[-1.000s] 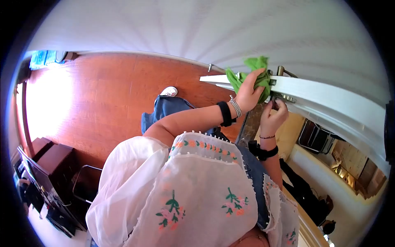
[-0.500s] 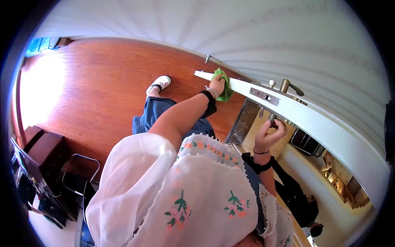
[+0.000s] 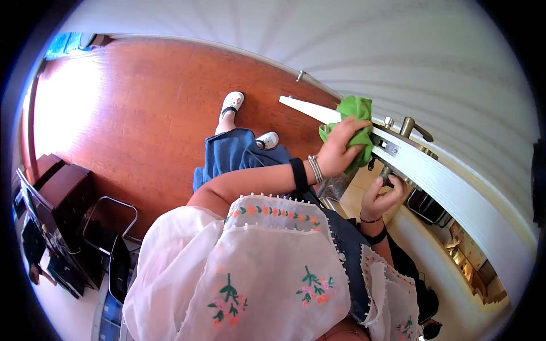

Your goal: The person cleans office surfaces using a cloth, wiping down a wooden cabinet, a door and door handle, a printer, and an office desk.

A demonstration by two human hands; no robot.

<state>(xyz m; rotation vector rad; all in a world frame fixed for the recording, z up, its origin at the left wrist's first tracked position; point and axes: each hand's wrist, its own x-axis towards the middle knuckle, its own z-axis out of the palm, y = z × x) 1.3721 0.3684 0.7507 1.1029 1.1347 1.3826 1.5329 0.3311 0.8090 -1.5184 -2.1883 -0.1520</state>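
Note:
A white door (image 3: 455, 183) stands open, its narrow edge facing up toward me. My left hand (image 3: 343, 146) is closed around a green cloth (image 3: 357, 107) and presses it over the door edge, just beside the metal latch plate (image 3: 389, 148). Part of the cloth drapes down both sides of the edge. On the near side of the door, my right hand (image 3: 384, 197) has its fingers curled round the door handle (image 3: 387, 173). A second lever handle (image 3: 408, 126) sticks out on the far side.
A white wall with a small door stop (image 3: 301, 75) runs behind the door. Reddish wooden floor (image 3: 153, 113) lies to the left. Dark brown furniture (image 3: 71, 193) and a metal-framed chair (image 3: 111, 227) stand at lower left. A person in dark clothes (image 3: 426, 301) is partly visible at lower right.
My left hand has slid the green cloth along the door edge to the right, up to the latch plate. My right hand stays at the handle. A second shoe now shows.

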